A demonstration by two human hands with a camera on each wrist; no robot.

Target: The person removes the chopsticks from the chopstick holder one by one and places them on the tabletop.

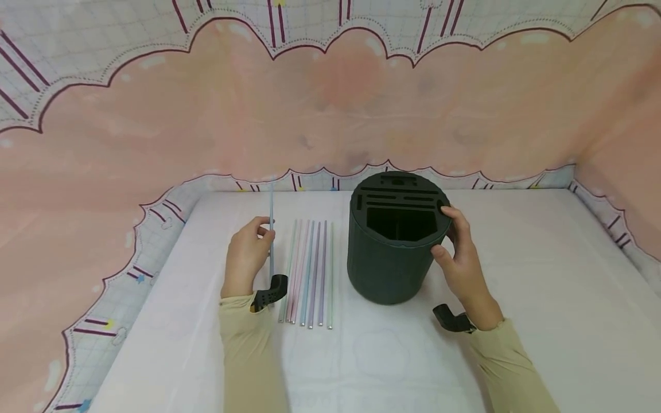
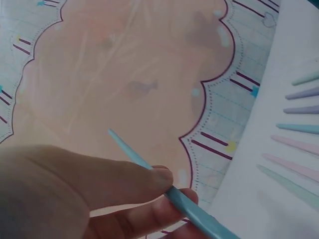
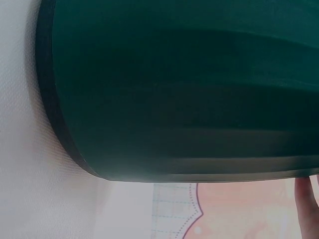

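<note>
A slim pale blue knitting needle (image 1: 271,258) is pinched between the thumb and fingers of the left hand (image 1: 247,252). Its tapered tip (image 2: 122,142) points past the fingertips in the left wrist view. To the right of that hand, several similar pastel needles (image 1: 311,275) lie side by side in a row on the white table. A dark green cylindrical holder (image 1: 384,275) stands upright beyond them, with slots and a wide opening in its top. The right hand (image 1: 461,267) grips its right side at the rim; in the right wrist view the holder's wall hides most of that hand.
White cloth covers the table (image 1: 392,361). A peach-coloured backdrop (image 1: 330,115) with a scalloped border rises behind it and runs along the left and right sides. A black wrist camera (image 1: 270,292) sits on the left wrist, another (image 1: 451,319) on the right.
</note>
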